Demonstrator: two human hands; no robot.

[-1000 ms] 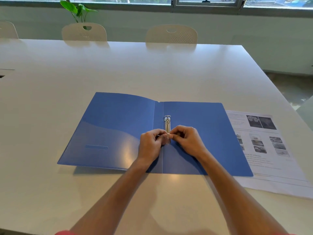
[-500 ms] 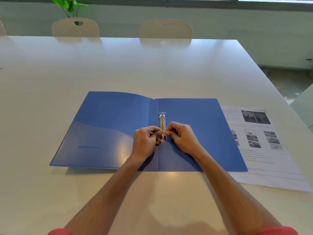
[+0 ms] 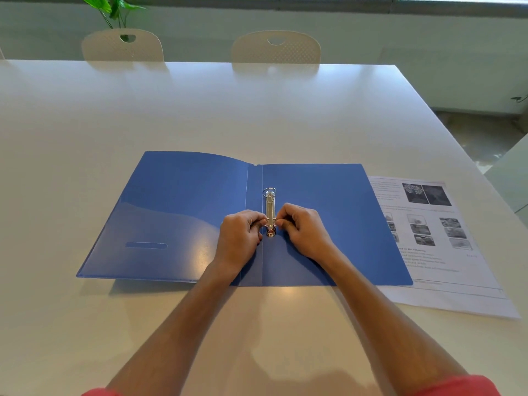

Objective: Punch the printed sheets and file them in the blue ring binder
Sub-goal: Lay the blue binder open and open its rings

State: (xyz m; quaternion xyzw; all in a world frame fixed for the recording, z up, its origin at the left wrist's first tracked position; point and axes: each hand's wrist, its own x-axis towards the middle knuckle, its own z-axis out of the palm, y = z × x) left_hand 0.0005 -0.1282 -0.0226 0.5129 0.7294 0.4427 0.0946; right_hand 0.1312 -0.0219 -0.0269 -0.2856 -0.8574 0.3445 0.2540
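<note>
The blue ring binder (image 3: 183,212) lies open and flat on the white table (image 3: 200,110). Its metal ring mechanism (image 3: 270,205) runs along the spine. My left hand (image 3: 240,238) pinches the left half of the near ring, and my right hand (image 3: 304,228) pinches the right half. The near ring looks pulled slightly apart between my fingertips; the far ring looks closed. The printed sheets (image 3: 437,241) lie to the right of the binder, partly tucked under its right cover. No hole punch is in view.
Two pale chairs (image 3: 123,45) (image 3: 275,47) stand at the table's far edge, with a green plant (image 3: 110,7) behind the left one. The table's right edge runs diagonally past the sheets, with floor beyond it.
My two hands have drawn slightly apart at the near ring, exposing more of the metal mechanism. The camera has tilted a little; the binder and the sheets have stayed put.
</note>
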